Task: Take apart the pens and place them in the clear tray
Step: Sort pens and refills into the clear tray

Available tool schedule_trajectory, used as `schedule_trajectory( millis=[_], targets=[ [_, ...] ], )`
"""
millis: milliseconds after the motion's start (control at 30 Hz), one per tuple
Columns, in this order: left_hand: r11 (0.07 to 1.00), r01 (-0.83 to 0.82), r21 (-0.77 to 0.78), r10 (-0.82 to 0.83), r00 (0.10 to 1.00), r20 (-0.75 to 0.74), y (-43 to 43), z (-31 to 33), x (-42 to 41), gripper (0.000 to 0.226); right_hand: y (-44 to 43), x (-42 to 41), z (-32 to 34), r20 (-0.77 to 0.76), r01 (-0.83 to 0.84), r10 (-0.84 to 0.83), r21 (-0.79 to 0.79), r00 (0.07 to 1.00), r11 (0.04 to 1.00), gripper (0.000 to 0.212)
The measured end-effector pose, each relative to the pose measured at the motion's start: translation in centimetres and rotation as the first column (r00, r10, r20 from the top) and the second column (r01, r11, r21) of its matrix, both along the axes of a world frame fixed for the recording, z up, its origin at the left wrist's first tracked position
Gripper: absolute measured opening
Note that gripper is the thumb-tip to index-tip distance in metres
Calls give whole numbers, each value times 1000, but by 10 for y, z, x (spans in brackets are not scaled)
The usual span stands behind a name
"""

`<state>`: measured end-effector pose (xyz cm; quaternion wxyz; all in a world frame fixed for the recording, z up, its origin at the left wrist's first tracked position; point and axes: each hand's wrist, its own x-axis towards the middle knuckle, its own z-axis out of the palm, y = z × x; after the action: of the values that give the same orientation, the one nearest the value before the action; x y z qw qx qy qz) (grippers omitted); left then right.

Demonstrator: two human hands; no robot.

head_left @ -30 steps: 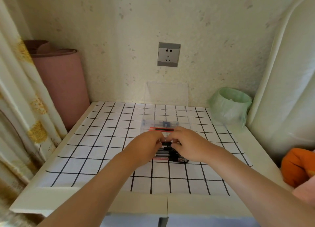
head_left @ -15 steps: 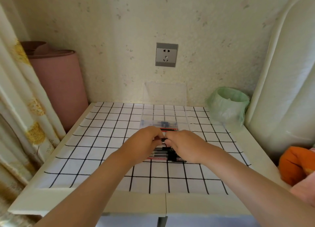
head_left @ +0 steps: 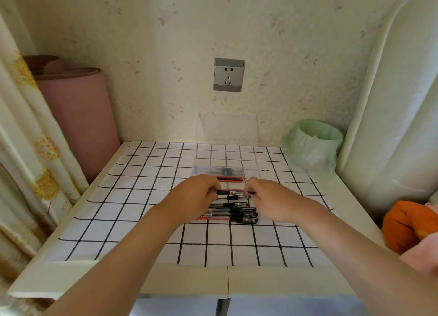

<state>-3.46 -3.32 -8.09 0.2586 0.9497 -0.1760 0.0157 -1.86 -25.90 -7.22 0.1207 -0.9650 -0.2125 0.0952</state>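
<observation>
Several black and red pens [head_left: 233, 212] lie in a pile on the checked cloth at the table's middle. Just above the pile, my left hand [head_left: 196, 193] pinches the black grip end of one pen [head_left: 227, 192]. My right hand [head_left: 267, 196] pinches the other end of that same pen, and a thin stretch shows between the two hands. Behind them lies the clear tray [head_left: 257, 166], holding red refills [head_left: 231, 179] at its front and a dark pen part [head_left: 226, 171] further back. Its clear lid [head_left: 227, 128] stands upright against the wall.
A green-lined bin [head_left: 314, 145] stands at the table's back right. A pink roll [head_left: 78, 116] and a curtain [head_left: 26, 137] are on the left. White padding [head_left: 391, 102] rises on the right, above an orange cloth [head_left: 407, 225].
My hands have drawn apart sideways, and the pen between them now shows a longer stretch with a thin middle. The view has shifted slightly.
</observation>
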Motion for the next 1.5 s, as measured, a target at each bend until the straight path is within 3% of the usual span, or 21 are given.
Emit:
schedule_trajectory(
  millis=[100, 300, 500, 667, 800, 1000, 1300, 1433, 1500],
  targets=[
    [1000, -3, 8, 3, 1000, -19, 0, -1, -1, 15, -16, 8, -7, -27, 46, -48, -78, 998, 996, 34],
    [999, 0, 43, 1, 1000, -31, -6, -1, -2, 13, -24, 8, -16, 14, 43, -42, -103, 999, 994, 33],
    [999, 14, 51, -12, 999, -46, -7, 0, -2, 15, -19, 6, -9, 63, 50, -45, -71, 997, 996, 34],
    [999, 15, 49, -14, 999, -36, -10, 3, -2, 18, -1, 2, 2, 196, -43, 27, 81, 980, 996, 26],
    [998, 34, 48, -34, 999, 2, -9, 6, -4, 17, 14, 1, 2, 158, -132, 123, 47, 980, 990, 29],
    [993, 42, 110, -44, 999, 9, -5, 6, -1, 21, 19, 1, 7, 49, -137, 138, -19, 989, 990, 30],
    [990, 72, 123, -73, 997, 2, -1, 0, 2, 22, 27, 3, 7, 198, -73, 80, -42, 977, 996, 17],
    [992, 36, 125, -38, 999, 10, 0, 0, 3, 22, 27, 3, 5, 194, -66, 62, 15, 979, 998, 36],
    [992, 17, 126, -20, 999, 26, 1, 1, 4, 22, 27, 4, 3, 174, -100, 93, 31, 980, 994, 33]
  ],
)
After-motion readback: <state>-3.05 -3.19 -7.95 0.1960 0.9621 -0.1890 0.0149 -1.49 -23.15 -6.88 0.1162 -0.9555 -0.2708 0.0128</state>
